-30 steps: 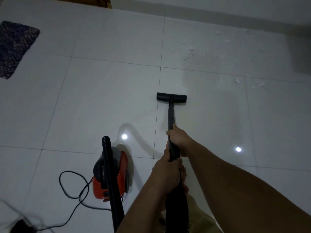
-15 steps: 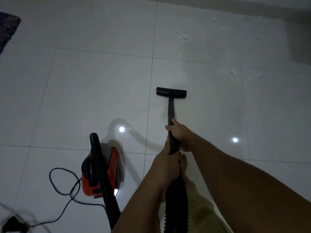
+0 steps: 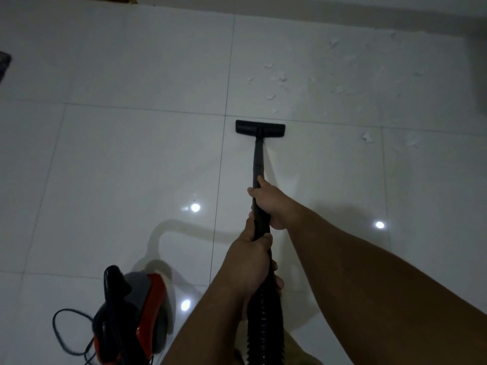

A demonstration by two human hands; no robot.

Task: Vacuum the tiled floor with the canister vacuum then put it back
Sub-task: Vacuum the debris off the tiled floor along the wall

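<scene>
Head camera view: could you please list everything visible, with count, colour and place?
Floor tiles: many, white, glossy, throughout.
Paper scraps: many, white, scattered upper right, beyond the nozzle.
Nozzle: one, black, centre, on the floor.
Wand: one, black, from nozzle to hands.
Hose: one, black, ribbed, bottom centre.
Vacuum body: one, red and grey, bottom left.
Cord: one, black, looped, bottom left.
Mat: one, dark, left edge.
Left hand: gripping the wand, nearer.
Right hand: gripping the wand, farther along.

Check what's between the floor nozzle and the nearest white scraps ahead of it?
Head view: only bare tile and a grout line separate the floor nozzle from the closest white scraps; nothing else lies in that stretch.
</scene>
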